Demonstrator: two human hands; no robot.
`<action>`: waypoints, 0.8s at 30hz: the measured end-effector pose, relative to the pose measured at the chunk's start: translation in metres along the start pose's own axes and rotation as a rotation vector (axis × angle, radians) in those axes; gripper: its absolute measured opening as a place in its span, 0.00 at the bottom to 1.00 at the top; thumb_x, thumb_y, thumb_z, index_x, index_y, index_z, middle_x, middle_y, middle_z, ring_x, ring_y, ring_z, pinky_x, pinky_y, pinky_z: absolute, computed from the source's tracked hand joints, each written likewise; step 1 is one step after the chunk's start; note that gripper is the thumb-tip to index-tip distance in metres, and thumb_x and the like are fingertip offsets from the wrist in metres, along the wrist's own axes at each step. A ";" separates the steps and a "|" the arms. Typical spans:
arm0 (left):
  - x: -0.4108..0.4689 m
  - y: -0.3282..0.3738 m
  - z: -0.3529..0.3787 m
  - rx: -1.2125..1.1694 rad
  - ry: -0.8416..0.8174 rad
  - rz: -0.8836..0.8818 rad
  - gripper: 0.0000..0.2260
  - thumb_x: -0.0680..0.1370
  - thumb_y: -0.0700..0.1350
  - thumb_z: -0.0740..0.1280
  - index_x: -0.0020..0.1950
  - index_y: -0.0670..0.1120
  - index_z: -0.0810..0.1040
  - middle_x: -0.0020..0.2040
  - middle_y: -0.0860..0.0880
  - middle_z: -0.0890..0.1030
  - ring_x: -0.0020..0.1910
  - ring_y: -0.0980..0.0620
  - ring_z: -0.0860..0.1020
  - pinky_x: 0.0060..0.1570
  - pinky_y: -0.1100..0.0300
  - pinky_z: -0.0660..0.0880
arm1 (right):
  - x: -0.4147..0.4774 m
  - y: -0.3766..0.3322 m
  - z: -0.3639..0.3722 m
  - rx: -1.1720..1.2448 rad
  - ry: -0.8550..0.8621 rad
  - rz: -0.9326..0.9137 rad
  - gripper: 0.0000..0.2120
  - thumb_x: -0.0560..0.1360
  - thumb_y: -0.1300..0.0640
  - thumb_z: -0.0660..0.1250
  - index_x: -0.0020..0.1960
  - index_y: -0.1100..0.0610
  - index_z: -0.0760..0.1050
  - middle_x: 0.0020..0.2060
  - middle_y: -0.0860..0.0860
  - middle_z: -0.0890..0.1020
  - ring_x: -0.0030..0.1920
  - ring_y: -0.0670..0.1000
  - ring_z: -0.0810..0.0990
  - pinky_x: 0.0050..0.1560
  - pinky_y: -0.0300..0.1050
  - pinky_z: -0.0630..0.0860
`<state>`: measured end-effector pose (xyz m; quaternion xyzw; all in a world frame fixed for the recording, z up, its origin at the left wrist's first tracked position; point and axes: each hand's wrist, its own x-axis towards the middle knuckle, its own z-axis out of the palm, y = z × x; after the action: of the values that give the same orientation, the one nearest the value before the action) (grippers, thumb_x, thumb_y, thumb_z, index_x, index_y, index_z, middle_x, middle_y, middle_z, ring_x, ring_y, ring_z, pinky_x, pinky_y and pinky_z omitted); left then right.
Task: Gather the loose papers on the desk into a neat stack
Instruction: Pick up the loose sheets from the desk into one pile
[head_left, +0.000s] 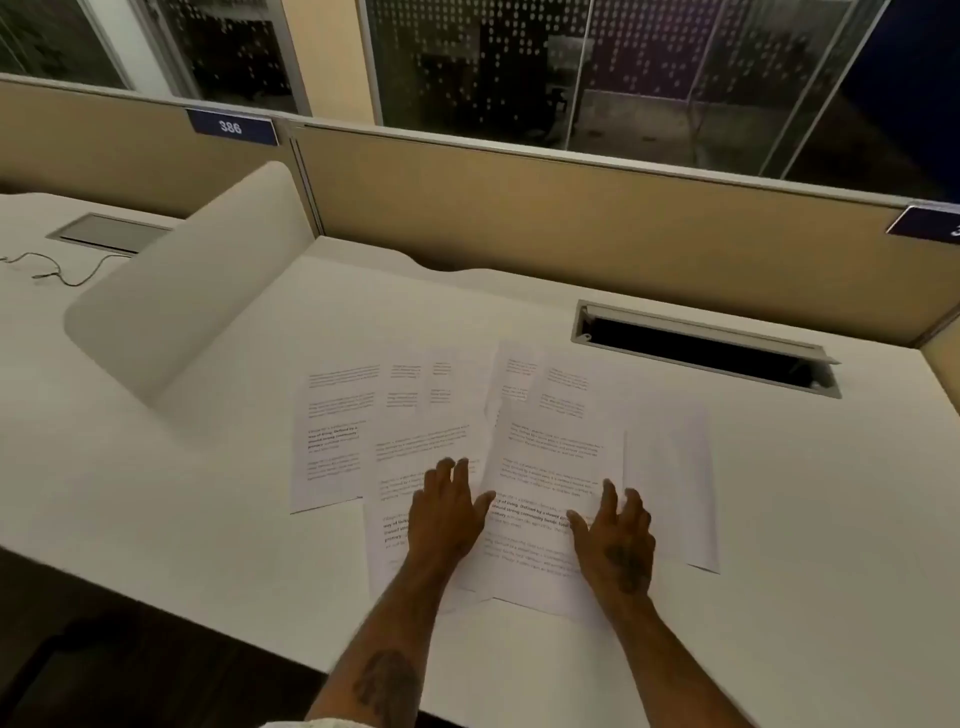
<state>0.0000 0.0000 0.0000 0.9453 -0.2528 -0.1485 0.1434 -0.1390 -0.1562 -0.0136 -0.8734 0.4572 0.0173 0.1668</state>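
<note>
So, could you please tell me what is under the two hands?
Both hands, left and right, rest flat on overlapping printed papers. The text beneath the palms is hidden.

You have bare desk (810, 519) to the right of the papers (550, 467) and in front; the open cable slot (706, 348) lies behind them, the curved divider (187, 291) blocks the left, the partition (571, 218) closes the back

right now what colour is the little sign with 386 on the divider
Dark blue with white digits, the small rectangular number sign atop the tan partition; head view.
</note>
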 end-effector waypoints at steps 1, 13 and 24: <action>0.000 0.002 0.002 -0.038 -0.027 -0.032 0.32 0.82 0.61 0.59 0.81 0.46 0.58 0.79 0.44 0.65 0.76 0.43 0.65 0.71 0.46 0.68 | 0.000 0.001 0.000 0.047 -0.001 0.052 0.36 0.78 0.37 0.60 0.79 0.55 0.56 0.76 0.59 0.62 0.73 0.59 0.65 0.71 0.56 0.70; 0.019 0.011 0.014 -0.515 -0.098 -0.207 0.06 0.82 0.44 0.66 0.54 0.43 0.79 0.50 0.47 0.81 0.45 0.52 0.78 0.46 0.57 0.77 | 0.020 -0.005 -0.002 0.591 -0.056 0.367 0.30 0.76 0.61 0.72 0.74 0.62 0.66 0.65 0.63 0.76 0.63 0.63 0.77 0.60 0.57 0.78; -0.002 -0.055 -0.062 -1.478 -0.166 -0.183 0.17 0.79 0.43 0.72 0.68 0.44 0.79 0.62 0.42 0.85 0.61 0.40 0.84 0.63 0.40 0.79 | 0.042 -0.061 -0.052 1.106 -0.400 -0.061 0.09 0.78 0.55 0.70 0.58 0.53 0.82 0.53 0.52 0.87 0.52 0.53 0.86 0.56 0.53 0.82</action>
<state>0.0446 0.0587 0.0381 0.6057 -0.0173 -0.3619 0.7084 -0.0717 -0.1738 0.0443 -0.6494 0.3325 -0.0642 0.6808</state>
